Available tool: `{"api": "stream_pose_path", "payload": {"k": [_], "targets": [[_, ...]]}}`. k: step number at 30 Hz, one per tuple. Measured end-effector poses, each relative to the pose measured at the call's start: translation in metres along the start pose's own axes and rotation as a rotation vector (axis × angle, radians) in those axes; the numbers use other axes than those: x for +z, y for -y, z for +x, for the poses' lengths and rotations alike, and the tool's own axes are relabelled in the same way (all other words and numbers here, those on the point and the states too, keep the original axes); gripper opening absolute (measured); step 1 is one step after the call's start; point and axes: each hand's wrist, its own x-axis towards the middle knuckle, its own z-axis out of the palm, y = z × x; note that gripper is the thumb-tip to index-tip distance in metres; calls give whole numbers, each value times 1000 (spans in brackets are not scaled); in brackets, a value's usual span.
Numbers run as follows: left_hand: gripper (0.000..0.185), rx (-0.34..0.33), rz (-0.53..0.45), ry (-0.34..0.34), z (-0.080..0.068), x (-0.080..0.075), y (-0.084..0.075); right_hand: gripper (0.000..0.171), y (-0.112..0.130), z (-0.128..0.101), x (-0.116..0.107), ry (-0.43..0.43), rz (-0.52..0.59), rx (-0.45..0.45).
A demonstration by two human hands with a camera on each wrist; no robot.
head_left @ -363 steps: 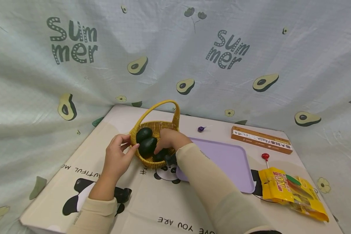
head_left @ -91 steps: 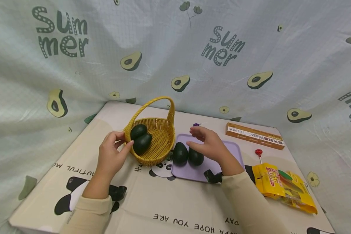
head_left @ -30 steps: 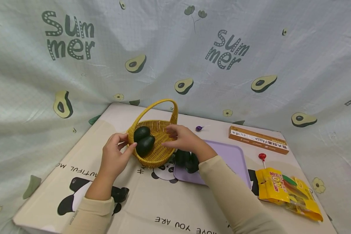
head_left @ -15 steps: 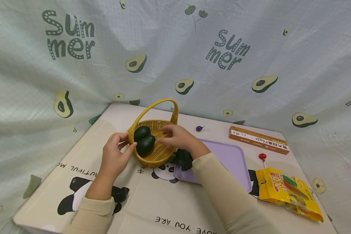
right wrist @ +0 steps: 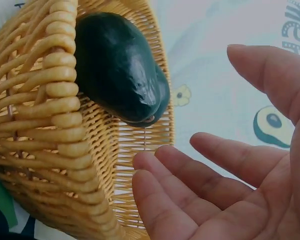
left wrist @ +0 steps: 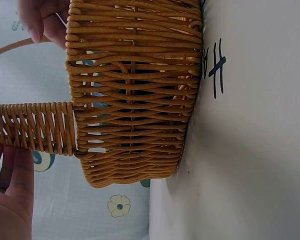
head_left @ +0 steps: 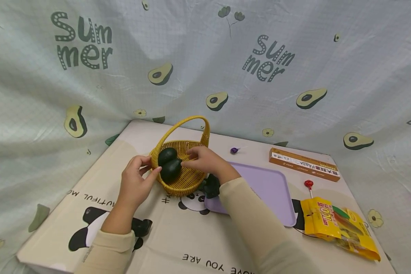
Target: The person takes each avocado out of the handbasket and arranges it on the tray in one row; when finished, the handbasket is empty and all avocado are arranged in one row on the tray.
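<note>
A yellow wicker basket point(head_left: 186, 179) point(left wrist: 135, 100) point(right wrist: 50, 125) stands on the table. It holds two dark green avocados point(head_left: 167, 155) point(head_left: 171, 170); the right wrist view shows one avocado point(right wrist: 120, 70) close up. My left hand point(head_left: 138, 179) point(left wrist: 10, 205) grips the basket's rim at the foot of the handle. My right hand point(head_left: 195, 161) point(right wrist: 210, 147) reaches into the basket, fingers relaxed and spread, just short of the nearer avocado and holding nothing. Another avocado point(head_left: 211, 185) lies on the purple tray point(head_left: 270, 190), partly hidden by my right forearm.
Behind the tray lie a brown pasta box point(head_left: 305, 164) and a purple lollipop point(head_left: 234, 150). To its right are a red lollipop point(head_left: 308, 184) and a yellow snack bag point(head_left: 339, 224). An avocado-print cloth hangs behind and around the table.
My right hand has left the tray, where two avocados now lie, and moved left into the basket towards the remaining two. The left hand has stayed on the rim.
</note>
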Motion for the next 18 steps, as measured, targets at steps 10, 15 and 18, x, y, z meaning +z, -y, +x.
{"api": "stream_pose_path", "payload": {"k": [10,15,18], "targets": [[33,13,-7,-2,1,3,0,70,-3,9,1,25,17,52],[34,11,10,-3,-1,1,0,70,-1,14,9,17,26,66],[34,0,12,3,-3,1,-1,69,1,15,14,9,19,85]]}}
